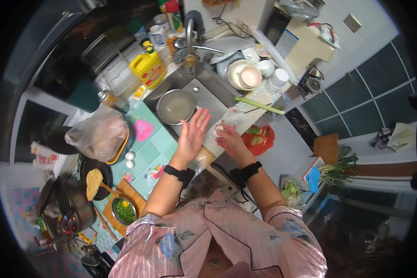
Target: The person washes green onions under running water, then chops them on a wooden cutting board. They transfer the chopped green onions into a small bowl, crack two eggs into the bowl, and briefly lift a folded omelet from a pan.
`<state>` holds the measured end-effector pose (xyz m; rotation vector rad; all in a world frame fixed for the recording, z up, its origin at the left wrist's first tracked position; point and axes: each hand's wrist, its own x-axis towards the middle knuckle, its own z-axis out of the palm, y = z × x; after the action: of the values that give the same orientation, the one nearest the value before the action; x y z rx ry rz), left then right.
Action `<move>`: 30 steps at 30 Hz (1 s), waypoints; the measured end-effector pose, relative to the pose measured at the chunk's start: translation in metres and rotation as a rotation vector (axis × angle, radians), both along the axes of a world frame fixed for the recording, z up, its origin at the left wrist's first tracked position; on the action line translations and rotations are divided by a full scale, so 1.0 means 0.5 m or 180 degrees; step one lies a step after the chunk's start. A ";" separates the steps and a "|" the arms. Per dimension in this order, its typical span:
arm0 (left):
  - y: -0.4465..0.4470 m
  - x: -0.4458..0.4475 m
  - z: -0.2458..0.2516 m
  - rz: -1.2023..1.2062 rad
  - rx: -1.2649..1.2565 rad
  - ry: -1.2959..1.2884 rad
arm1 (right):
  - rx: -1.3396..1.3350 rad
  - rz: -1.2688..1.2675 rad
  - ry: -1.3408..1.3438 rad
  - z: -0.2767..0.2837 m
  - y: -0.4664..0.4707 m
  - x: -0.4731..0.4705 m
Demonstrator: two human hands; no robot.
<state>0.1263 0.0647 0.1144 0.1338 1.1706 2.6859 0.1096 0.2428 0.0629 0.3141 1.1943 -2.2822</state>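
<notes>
My left hand [191, 140] is held palm up with its fingers spread, at the front of the steel sink [213, 88]. It holds nothing. A white eggshell piece [217, 130] is pinched in the fingertips of my right hand [233, 141], above the speckled counter edge [212, 144]. Beyond my left fingertips, a metal pot [176, 106] of cloudy water sits in the sink. Two white eggs [129, 160] lie on the green tiled counter. Farther left, a metal bowl [124, 210] holds chopped greens and an egg yolk [125, 203].
The bowl rests on a wooden board [140, 195]. Behind it, a flatbread [94, 184] lies over a dark pan [85, 166]. Stacked bowls [251, 76] and a celery-like stalk [259, 105] are right of the sink. A yellow jug [148, 69] stands behind it; a red bag [264, 140] lies lower right.
</notes>
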 end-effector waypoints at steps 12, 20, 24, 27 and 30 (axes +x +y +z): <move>-0.027 -0.012 -0.066 0.0344 0.0332 -0.0776 | 0.2749 -0.2047 0.0007 -0.195 0.540 -0.310; -0.087 0.013 -0.112 0.0751 -0.0097 -0.0943 | 0.1878 -0.1851 -0.0107 -0.241 0.579 -0.361; -0.189 0.056 -0.155 0.1450 -0.0923 -0.1400 | 0.1910 -0.1400 0.0403 -0.178 0.434 -0.262; -0.281 0.133 -0.169 0.2066 -0.1526 -0.2041 | 0.1250 -0.0837 0.0369 -0.107 0.250 -0.154; -0.361 0.229 -0.170 0.2602 -0.1432 -0.2347 | 0.0920 0.0240 0.0490 -0.047 0.019 -0.052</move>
<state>0.2408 -0.1157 0.0293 -1.5423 1.7104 2.4686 0.0834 0.2524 0.0395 0.1971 1.5918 -2.0993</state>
